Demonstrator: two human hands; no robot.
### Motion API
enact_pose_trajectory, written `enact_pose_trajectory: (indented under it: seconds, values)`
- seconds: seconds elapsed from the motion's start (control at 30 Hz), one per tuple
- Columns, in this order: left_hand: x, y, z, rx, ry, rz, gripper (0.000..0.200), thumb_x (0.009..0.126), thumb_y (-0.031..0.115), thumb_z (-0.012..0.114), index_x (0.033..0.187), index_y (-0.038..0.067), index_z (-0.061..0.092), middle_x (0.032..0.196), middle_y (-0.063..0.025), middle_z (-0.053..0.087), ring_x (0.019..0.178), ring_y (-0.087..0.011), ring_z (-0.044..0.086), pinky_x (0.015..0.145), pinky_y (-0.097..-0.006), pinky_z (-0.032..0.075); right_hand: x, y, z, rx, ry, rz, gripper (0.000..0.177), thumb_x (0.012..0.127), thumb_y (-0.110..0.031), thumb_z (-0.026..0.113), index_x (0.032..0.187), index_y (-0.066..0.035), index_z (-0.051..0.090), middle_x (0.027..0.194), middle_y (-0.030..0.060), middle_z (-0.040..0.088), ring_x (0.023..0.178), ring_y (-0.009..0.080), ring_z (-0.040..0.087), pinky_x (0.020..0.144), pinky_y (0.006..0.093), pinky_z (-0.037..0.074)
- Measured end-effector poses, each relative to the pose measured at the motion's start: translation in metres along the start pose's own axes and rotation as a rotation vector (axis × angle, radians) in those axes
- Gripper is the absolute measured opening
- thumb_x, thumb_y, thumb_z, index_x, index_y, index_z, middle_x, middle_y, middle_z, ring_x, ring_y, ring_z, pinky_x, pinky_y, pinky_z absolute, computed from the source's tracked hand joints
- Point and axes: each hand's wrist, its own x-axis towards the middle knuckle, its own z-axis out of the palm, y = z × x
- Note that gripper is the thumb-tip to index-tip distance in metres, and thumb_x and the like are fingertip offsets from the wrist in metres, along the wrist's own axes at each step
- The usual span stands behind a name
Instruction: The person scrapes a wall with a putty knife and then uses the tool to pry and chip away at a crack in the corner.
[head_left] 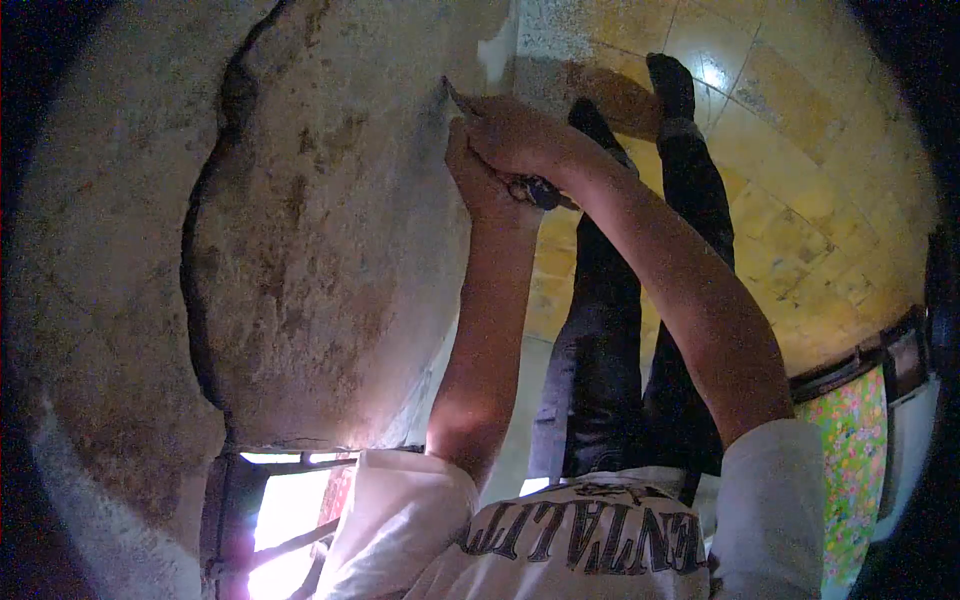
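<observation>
My two hands come together close in front of the stained wall (340, 230). My right hand (515, 135) is closed and lies over the fingers of my left. From its front end a thin, pointed flat tool (455, 97) sticks out toward the wall; its kind I cannot tell. Just beneath, my left hand (480, 180) is also closed, its fingers partly hidden by the right hand. A dark watch or band (541, 192) shows at my left wrist.
A long dark crack (195, 240) runs down the wall on the left. My legs in dark trousers (600, 370) stand on yellowish floor tiles (790, 210). A bright barred window (290, 500) is at lower left, a flowered cloth (850, 460) at lower right.
</observation>
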Motion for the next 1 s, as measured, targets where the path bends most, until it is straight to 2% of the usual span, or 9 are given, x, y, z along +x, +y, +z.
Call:
enact_pose_trajectory:
  seconds: [0.1,0.23,0.27,0.37,0.5,0.63,0.7,0.87,1.0]
  values:
    - [-0.003,0.003,-0.013,-0.035,-0.181,0.011,0.038,0.093,0.044,0.042,0.094,0.009,0.056,0.085,-0.0069,0.060,0.075,-0.0203,0.062,0.063,-0.0378,0.052,-0.013,-0.020,0.014,-0.084,0.273,-0.043,0.036,0.095,-0.019,0.044,0.117,0.005,0.059,0.097,0.0298,0.067,0.090,0.0416,0.068,0.082,0.0488,0.053]
    - [-0.017,-0.004,0.018,0.002,0.148,0.053,0.037,0.091,0.044,0.043,0.090,0.010,0.056,0.082,-0.0059,0.059,0.072,-0.0182,0.062,0.059,-0.0362,0.051,0.010,-0.038,-0.036,0.239,-0.244,0.358,0.035,0.095,-0.017,0.044,0.118,0.005,0.059,0.100,0.0302,0.066,0.093,0.0409,0.068,0.083,0.0493,0.052]
    - [-0.007,-0.007,0.018,-0.024,0.088,0.077,0.036,0.090,0.044,0.044,0.089,0.010,0.056,0.081,-0.0057,0.058,0.070,-0.0178,0.061,0.058,-0.0355,0.050,0.013,-0.040,-0.044,0.282,-0.332,0.403,0.035,0.094,-0.017,0.044,0.118,0.005,0.059,0.101,0.0303,0.066,0.094,0.0410,0.067,0.084,0.0496,0.051]
    - [-0.001,0.010,-0.016,0.050,-0.221,0.035,0.036,0.089,0.044,0.045,0.088,0.010,0.056,0.079,-0.0056,0.059,0.066,-0.0178,0.061,0.055,-0.0346,0.050,-0.009,-0.034,-0.017,0.092,-0.025,0.152,0.036,0.094,-0.016,0.044,0.118,0.005,0.059,0.105,0.0310,0.065,0.099,0.0412,0.066,0.086,0.0507,0.050]
    - [0.019,0.011,-0.038,0.262,-0.017,0.099,0.036,0.089,0.044,0.046,0.087,0.010,0.056,0.079,-0.0060,0.059,0.063,-0.0185,0.060,0.054,-0.0352,0.050,0.017,0.008,0.021,-0.218,0.113,-0.129,0.036,0.094,-0.016,0.044,0.118,0.005,0.060,0.109,0.0320,0.064,0.103,0.0416,0.064,0.089,0.0505,0.049]
    - [0.019,0.006,0.000,0.071,0.021,0.091,0.035,0.090,0.043,0.045,0.087,0.010,0.056,0.079,-0.0062,0.059,0.064,-0.0192,0.060,0.053,-0.0370,0.049,0.007,0.004,0.017,-0.209,0.152,-0.137,0.035,0.093,-0.016,0.045,0.116,0.006,0.060,0.110,0.0329,0.063,0.104,0.0422,0.064,0.091,0.0495,0.049]
    - [0.033,-0.001,-0.041,0.137,-0.021,0.098,0.035,0.091,0.043,0.044,0.088,0.010,0.056,0.080,-0.0062,0.059,0.066,-0.0196,0.061,0.055,-0.0377,0.049,-0.007,-0.010,0.013,-0.148,0.182,-0.114,0.035,0.093,-0.016,0.045,0.116,0.007,0.060,0.110,0.0333,0.063,0.105,0.0425,0.064,0.091,0.0492,0.049]
    - [0.006,-0.001,-0.018,0.025,0.013,0.134,0.036,0.091,0.043,0.044,0.089,0.009,0.056,0.081,-0.0060,0.059,0.071,-0.0207,0.062,0.060,-0.0389,0.050,0.005,-0.016,-0.014,-0.012,-0.059,0.011,0.038,0.093,-0.016,0.047,0.121,0.007,0.057,0.109,0.0330,0.063,0.105,0.0437,0.063,0.093,0.0487,0.049]
    - [0.021,0.000,-0.013,0.095,0.004,0.084,0.036,0.091,0.043,0.044,0.090,0.009,0.056,0.081,-0.0059,0.058,0.072,-0.0211,0.062,0.062,-0.0388,0.051,0.016,0.010,0.006,-0.125,0.084,-0.095,0.040,0.093,-0.016,0.047,0.125,0.005,0.054,0.107,0.0324,0.064,0.103,0.0444,0.064,0.092,0.0489,0.050]
